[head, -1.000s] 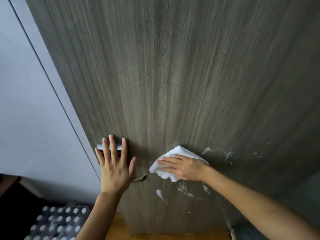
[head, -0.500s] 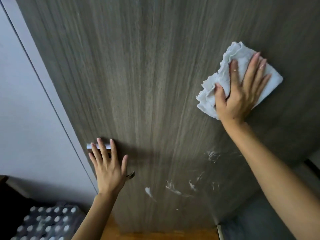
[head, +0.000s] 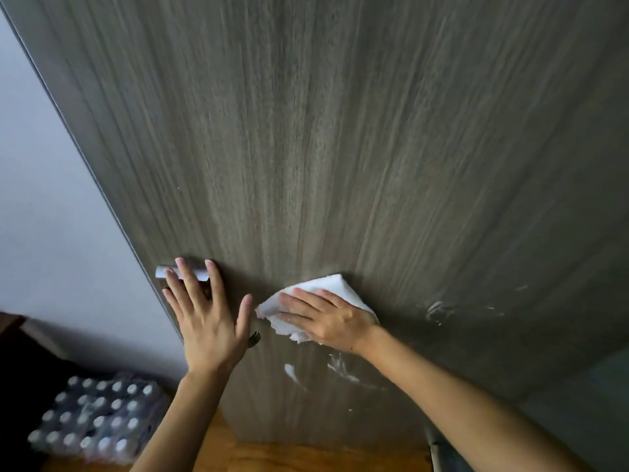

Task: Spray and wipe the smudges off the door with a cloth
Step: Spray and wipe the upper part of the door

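- The right hand (head: 335, 323) is pressing the cloth (head: 316, 294) flat on the door (head: 340, 148), lower centre of the frame, fingers straight, not gripping.
- The left hand (head: 204, 318) is resting spread on the door over the handle (head: 180, 272), holding nothing.
- Risk: the flat palm may be sliding off the cloth and dropping it.
- Risk: the cloth may be spreading the smudges (head: 340, 367) rather than lifting them; those at right (head: 439, 310) may be getting missed.
- Risk: the left hand may be leaving fresh marks.
- Count: one cloth, one door, two hands, roughly three smudge patches, one pack of bottles (head: 98, 420) at lower left.
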